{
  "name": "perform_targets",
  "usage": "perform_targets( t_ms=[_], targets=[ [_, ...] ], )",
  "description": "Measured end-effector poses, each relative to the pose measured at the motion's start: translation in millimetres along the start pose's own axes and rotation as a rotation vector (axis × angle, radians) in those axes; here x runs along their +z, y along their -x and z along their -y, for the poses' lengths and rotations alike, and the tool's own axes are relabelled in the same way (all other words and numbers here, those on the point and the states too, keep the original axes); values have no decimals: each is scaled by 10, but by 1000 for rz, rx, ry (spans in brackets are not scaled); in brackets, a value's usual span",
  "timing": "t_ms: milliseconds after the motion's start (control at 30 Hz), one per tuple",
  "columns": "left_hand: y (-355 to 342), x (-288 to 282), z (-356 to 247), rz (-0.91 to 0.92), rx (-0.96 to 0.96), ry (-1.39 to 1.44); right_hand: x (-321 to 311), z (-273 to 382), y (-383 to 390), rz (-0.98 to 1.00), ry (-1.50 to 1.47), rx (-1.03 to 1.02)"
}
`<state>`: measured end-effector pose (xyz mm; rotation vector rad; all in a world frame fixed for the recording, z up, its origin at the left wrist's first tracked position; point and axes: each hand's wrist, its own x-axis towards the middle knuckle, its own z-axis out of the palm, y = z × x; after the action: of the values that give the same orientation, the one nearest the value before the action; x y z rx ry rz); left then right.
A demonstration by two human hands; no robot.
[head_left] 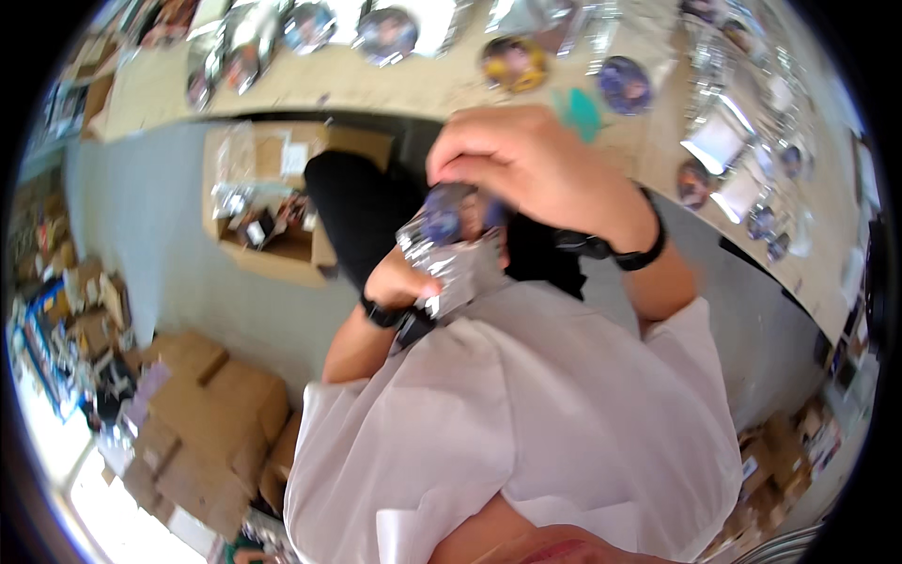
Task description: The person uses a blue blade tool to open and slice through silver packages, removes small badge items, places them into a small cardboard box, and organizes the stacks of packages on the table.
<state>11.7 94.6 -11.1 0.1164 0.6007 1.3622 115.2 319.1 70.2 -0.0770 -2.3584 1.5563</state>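
Observation:
Low in front of my body, my left hand (399,282) grips a crinkled silvery clear bag (451,268). A round purple picture piece, perhaps a badge (451,211), shows at the bag's upper end, partly over it. Above them my right hand (517,164) has its fingers curled down onto the top of the round piece, blurred by motion. I cannot tell whether the piece is inside or outside the bag.
A pale table (301,94) curves across the top and right, bearing bagged round pieces (385,38) and a teal object (578,113). An open carton (272,254) sits beside my dark-clad leg. Stacked cardboard boxes (207,423) and clutter lie lower left, with more boxes (780,451) lower right.

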Motion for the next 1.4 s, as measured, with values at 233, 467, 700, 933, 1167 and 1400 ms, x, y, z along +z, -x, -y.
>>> perform_targets(
  t_ms=[233,467,700,933,1167,1400],
  targets=[
    [-292,39,153,101,-15,-23,-253,87,257,-83,111,-147],
    [-696,399,206,242,-161,-63,-537,189,820,-205,158,-13],
    [-1132,622,422,351,-453,-83,-835,343,1547,-273,190,54],
    [-1389,797,706,196,-479,-155,-1039,563,2247,-396,259,226],
    [-1636,1404,902,285,-481,-51,-1106,612,2493,-672,29,336],
    [-1660,1389,911,215,-420,-18,-936,484,2490,-722,379,0]
  ],
)
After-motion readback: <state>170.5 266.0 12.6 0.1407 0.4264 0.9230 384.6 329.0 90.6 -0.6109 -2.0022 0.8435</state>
